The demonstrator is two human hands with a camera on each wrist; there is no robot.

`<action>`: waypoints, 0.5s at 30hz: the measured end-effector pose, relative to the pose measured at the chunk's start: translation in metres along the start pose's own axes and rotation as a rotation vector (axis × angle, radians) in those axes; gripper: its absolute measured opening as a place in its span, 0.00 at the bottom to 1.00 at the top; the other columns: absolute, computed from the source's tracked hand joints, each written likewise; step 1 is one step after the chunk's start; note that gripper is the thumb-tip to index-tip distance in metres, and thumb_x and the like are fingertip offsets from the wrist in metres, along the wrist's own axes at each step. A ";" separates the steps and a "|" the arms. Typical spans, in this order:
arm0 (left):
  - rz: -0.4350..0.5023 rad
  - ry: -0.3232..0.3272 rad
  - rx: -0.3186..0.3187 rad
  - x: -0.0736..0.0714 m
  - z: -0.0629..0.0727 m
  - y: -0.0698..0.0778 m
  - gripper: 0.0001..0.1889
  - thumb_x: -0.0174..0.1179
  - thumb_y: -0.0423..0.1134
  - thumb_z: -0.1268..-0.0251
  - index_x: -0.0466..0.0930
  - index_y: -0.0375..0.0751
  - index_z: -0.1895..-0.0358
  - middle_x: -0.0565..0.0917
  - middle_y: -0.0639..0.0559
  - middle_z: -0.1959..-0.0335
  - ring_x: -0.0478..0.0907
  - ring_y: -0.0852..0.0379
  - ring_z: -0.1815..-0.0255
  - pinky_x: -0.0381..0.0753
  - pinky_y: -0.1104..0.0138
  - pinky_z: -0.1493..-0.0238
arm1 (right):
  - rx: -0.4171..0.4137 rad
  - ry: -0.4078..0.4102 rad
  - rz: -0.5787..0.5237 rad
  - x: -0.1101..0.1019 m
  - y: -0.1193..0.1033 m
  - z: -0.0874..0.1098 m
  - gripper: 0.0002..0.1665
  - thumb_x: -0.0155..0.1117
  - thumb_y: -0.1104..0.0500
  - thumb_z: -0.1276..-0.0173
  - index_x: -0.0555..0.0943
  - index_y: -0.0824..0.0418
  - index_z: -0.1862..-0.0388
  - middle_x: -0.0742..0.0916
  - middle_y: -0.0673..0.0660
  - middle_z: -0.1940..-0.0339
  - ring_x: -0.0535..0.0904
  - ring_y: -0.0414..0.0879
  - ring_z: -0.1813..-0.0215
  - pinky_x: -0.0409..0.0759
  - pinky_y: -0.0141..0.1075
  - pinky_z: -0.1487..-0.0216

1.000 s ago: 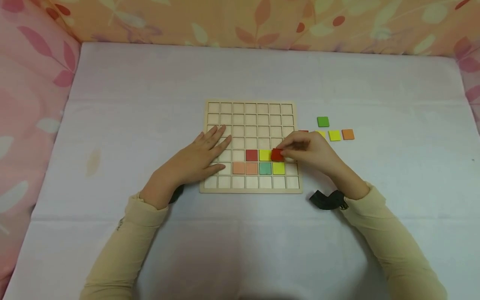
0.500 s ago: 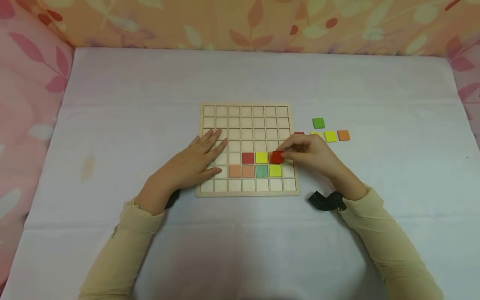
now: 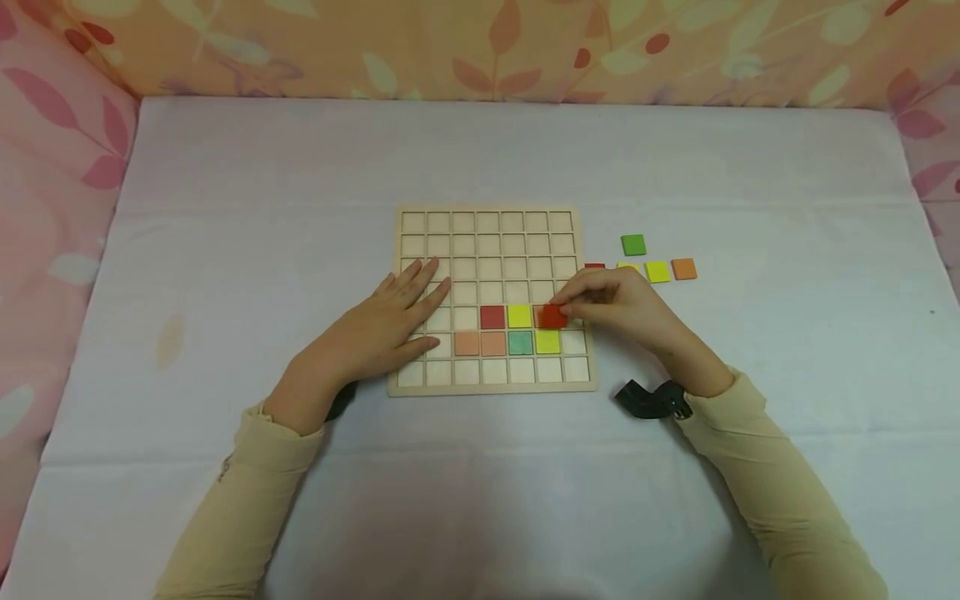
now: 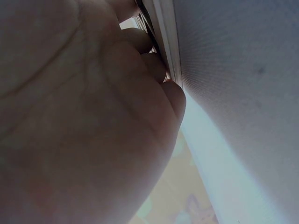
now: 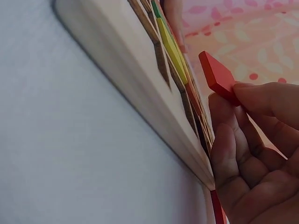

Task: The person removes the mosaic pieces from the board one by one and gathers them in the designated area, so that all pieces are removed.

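Observation:
A square wooden board (image 3: 487,292) with a grid of recessed cells lies on the white cloth. My left hand (image 3: 375,325) rests on its left side with fingers spread; in the left wrist view the palm (image 4: 88,107) fills much of the picture. Between thumb and fingertips, my right hand (image 3: 615,300) pinches a red square tile (image 3: 552,316). In the right wrist view this red tile (image 5: 218,77) is held tilted, apart from the board. Below it, an orange tile (image 5: 192,99) sits in a cell. Also set in cells are a dark red tile (image 3: 492,317), yellow ones (image 3: 519,317), peach ones (image 3: 467,343) and a teal one (image 3: 520,343).
Right of the board lie loose tiles: green (image 3: 633,244), yellow (image 3: 657,272), orange (image 3: 684,268) and a partly hidden red one (image 3: 595,267). A black strap (image 3: 651,400) hangs at the right wrist. Patterned fabric walls (image 3: 360,50) border the table.
The head view has shifted, so the board appears slightly further left and lower. Relative to the board, the pinched red tile has moved a little right, baring an orange edge beneath. My left hand stays put.

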State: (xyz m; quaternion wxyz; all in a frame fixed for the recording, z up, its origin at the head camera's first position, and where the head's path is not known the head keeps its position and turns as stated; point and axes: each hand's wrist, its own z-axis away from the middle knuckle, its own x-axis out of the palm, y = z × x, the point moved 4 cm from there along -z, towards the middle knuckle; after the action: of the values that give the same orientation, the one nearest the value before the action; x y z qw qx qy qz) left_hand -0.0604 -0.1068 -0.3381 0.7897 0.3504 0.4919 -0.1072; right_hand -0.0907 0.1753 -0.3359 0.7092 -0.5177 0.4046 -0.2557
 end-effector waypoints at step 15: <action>0.003 0.005 0.004 0.000 0.001 0.000 0.37 0.51 0.49 0.29 0.43 0.41 0.25 0.34 0.43 0.24 0.29 0.48 0.25 0.37 0.51 0.28 | 0.067 -0.055 0.102 -0.022 0.003 0.009 0.07 0.64 0.70 0.39 0.85 0.66 0.62 0.86 0.55 0.62 0.78 0.43 0.61 0.76 0.28 0.61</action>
State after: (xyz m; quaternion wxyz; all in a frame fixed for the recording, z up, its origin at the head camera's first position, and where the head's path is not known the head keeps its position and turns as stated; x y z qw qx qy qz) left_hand -0.0598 -0.1075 -0.3384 0.7879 0.3531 0.4932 -0.1061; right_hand -0.0949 0.1983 -0.3307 0.7491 -0.4791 0.4020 -0.2185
